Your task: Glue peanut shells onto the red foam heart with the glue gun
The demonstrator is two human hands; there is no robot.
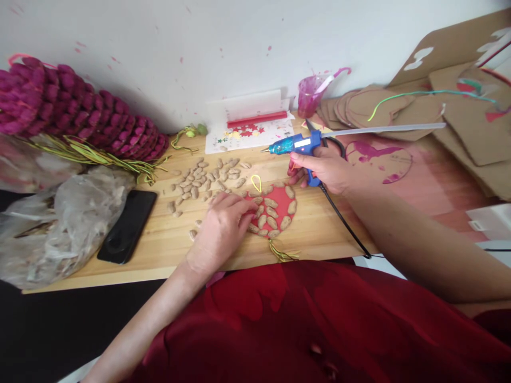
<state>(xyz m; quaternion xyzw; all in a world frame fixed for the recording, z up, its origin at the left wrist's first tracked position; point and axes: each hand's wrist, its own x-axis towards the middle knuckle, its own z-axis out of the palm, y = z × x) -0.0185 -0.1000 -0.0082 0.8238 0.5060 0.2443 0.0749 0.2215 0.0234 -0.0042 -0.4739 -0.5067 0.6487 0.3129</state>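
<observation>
My right hand (325, 169) is wrapped round the handle of a blue glue gun (297, 143), its nozzle pointing left and a long clear glue stick (379, 129) jutting from its back. A red disc (281, 201) lies on the table below it, with peanuts (271, 211) fixed round its rim and across its middle. Over the disc's left side, my left hand (225, 226) has its fingers closed on a peanut at the surface; they partly hide it. A yellow loop (256, 183) sticks out at the disc's top, and a green-yellow tassel (283, 254) hangs from its bottom.
Loose peanuts (195, 181) lie left of the disc. A black phone (128, 226) and a plastic bag (80, 218) are farther left, below purple stacked decorations (80, 111). Behind are a paper with stars (249, 133) and a stained cup (309, 96); cardboard pieces (371, 109) lie right.
</observation>
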